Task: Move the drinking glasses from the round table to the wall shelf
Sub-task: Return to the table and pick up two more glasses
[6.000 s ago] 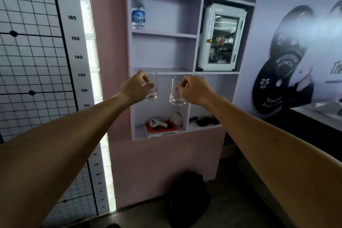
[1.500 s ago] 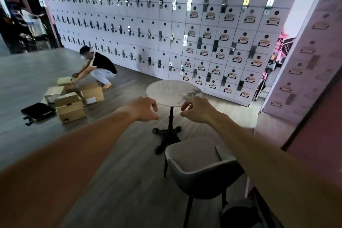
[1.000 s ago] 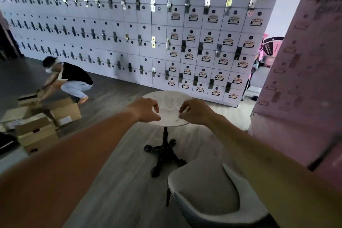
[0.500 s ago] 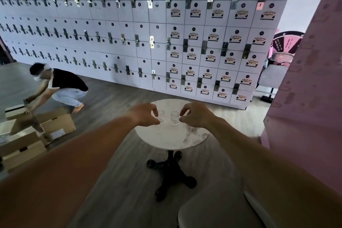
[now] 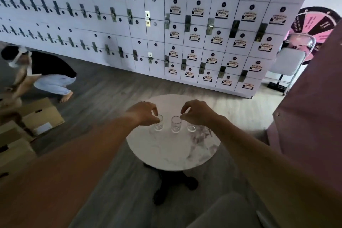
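Observation:
Three clear drinking glasses stand in a row on the round white marble table [image 5: 172,152]. My left hand [image 5: 143,114] reaches from the left, and its fingertips pinch the rim of the left glass [image 5: 159,127]. Coming from the right, my right hand [image 5: 197,114] has thumb and forefinger pinched on the rim of the middle glass [image 5: 175,126]. The right glass [image 5: 191,128] stands partly hidden under my right hand. All the glasses rest on the tabletop. The wall shelf is out of view.
A grey chair [image 5: 227,211] stands just in front of the table. A wall of white lockers [image 5: 166,33] runs behind it. At the left, a person [image 5: 42,72] crouches beside cardboard boxes [image 5: 38,118]. A pink wall [image 5: 312,107] rises at the right.
I have walked from the shelf to the table, which is now close below me. Both hands have dropped onto the rims of two glasses.

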Available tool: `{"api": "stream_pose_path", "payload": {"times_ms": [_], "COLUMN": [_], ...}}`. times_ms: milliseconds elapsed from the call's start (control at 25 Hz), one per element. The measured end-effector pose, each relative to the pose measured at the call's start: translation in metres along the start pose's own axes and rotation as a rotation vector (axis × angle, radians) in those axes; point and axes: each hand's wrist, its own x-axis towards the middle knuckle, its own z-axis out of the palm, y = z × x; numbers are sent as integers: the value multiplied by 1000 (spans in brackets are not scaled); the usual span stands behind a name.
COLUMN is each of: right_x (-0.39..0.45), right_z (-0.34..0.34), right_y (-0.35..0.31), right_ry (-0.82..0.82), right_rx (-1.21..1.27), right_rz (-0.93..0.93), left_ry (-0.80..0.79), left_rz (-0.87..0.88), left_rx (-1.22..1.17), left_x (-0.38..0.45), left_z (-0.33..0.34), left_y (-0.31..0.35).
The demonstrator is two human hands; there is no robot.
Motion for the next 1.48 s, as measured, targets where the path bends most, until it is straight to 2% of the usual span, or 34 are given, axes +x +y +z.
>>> {"api": "stream_pose_path", "payload": {"times_ms": [480,840,1000,1240,1480], "right_x": [157,201,207,208,210], "right_z": [121,184,201,212,168], "right_y": [69,109,117,123,102], "right_ry": [-168,-195,-182,-78,-24], "right_rx": [44,9,-12,-45,23], "right_rz": [307,414,393,341,333], "left_ry": [-184,-337,-340,-217,-167], "left_rz": [-46,-24,6,68,155], "left_rx": [-7,-11,-21,-121,-167], "left_x": [187,237,241,241,247], "left_z": [112,177,196,197,148], "left_y": [-84,-113,-120,-128,-119]}}
